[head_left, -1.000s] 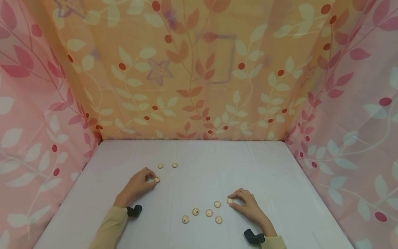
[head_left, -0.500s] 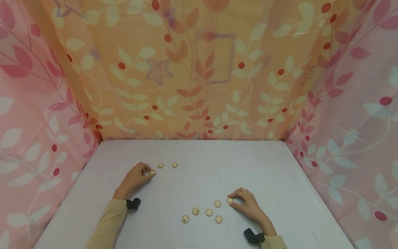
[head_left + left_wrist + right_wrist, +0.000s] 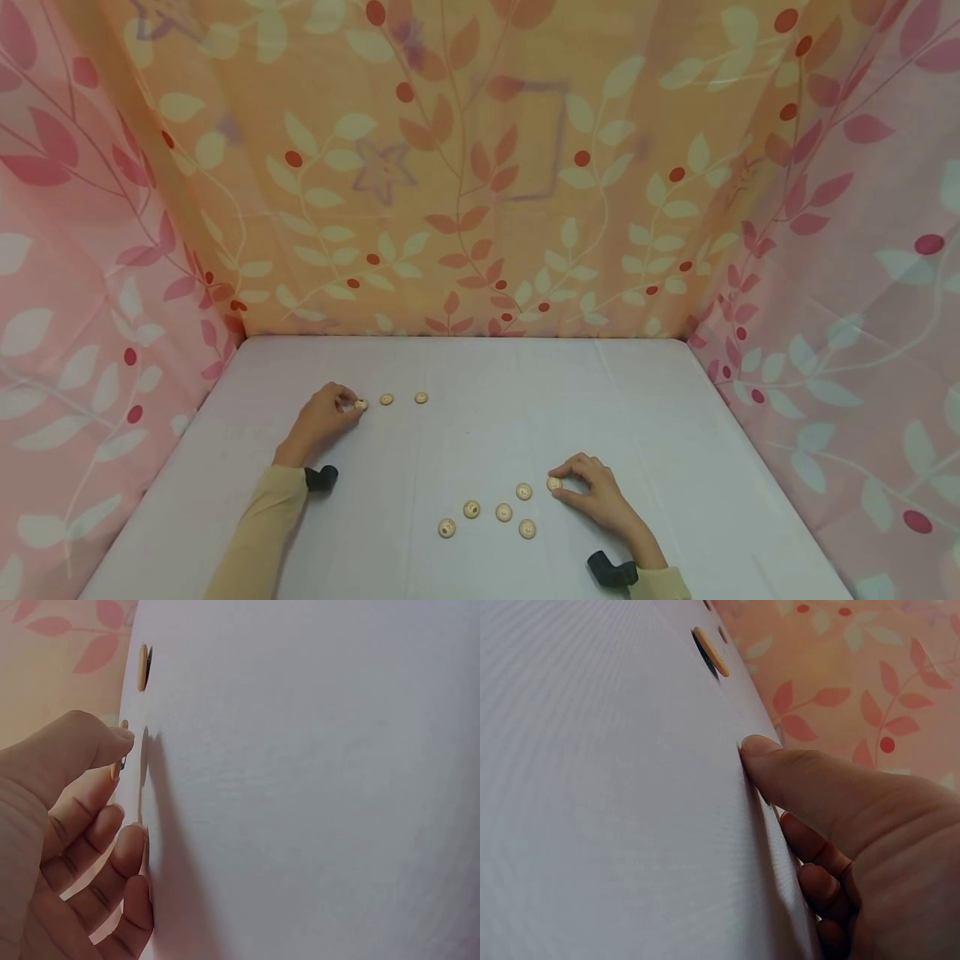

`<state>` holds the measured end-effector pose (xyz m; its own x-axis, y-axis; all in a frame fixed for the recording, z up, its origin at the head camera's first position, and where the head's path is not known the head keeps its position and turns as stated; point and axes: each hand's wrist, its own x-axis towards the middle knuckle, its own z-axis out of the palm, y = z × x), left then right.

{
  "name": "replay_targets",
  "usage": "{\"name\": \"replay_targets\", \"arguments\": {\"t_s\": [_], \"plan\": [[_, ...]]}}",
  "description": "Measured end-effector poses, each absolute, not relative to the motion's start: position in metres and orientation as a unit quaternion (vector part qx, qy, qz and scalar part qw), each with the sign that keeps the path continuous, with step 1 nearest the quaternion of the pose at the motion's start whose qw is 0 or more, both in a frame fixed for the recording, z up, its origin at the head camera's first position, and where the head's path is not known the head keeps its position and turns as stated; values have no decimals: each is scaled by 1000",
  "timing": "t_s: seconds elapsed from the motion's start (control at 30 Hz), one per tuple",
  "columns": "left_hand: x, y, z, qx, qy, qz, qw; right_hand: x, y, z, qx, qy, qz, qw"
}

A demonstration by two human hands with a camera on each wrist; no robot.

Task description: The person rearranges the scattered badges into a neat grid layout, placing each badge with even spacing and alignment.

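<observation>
At the far left of the table my left hand (image 3: 318, 423) pinches a round wooden badge (image 3: 362, 405) between thumb and fingers. The left wrist view shows this badge (image 3: 115, 769) edge-on, with a thin pin-like clasp on its back, held just off the cloth. To its right lie two more badges, one near (image 3: 386, 399) and one farther along (image 3: 422, 398). My right hand (image 3: 598, 492) holds another badge (image 3: 553, 483) between thumb and fingers at the table surface; in the right wrist view the thumb (image 3: 810, 776) mostly hides it.
Several matching badges, among them one with a dark mark (image 3: 471, 509), lie loosely grouped at the front middle of the white-covered table (image 3: 480, 442). Patterned cloth walls (image 3: 465, 167) enclose the back and sides. A dark strap-on piece (image 3: 613, 571) sits at each wrist.
My left hand has moved back and left with its badge, from in front of the two back badges to the left of them. My right hand has stayed in place.
</observation>
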<state>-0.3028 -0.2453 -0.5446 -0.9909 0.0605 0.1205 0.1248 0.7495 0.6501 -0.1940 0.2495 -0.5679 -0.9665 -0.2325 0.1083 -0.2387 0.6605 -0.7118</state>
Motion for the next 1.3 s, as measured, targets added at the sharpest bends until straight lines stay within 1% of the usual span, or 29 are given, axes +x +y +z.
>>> {"name": "replay_targets", "arguments": {"t_s": [0.43,1.3], "plan": [[-311,-252,-546,-26,-939,-341,29,-194,250,-568,134,-910,393,9],[-309,-252,-543,-11,-932,-361,28,-195,250,-569,137,-908,395,10]]}}
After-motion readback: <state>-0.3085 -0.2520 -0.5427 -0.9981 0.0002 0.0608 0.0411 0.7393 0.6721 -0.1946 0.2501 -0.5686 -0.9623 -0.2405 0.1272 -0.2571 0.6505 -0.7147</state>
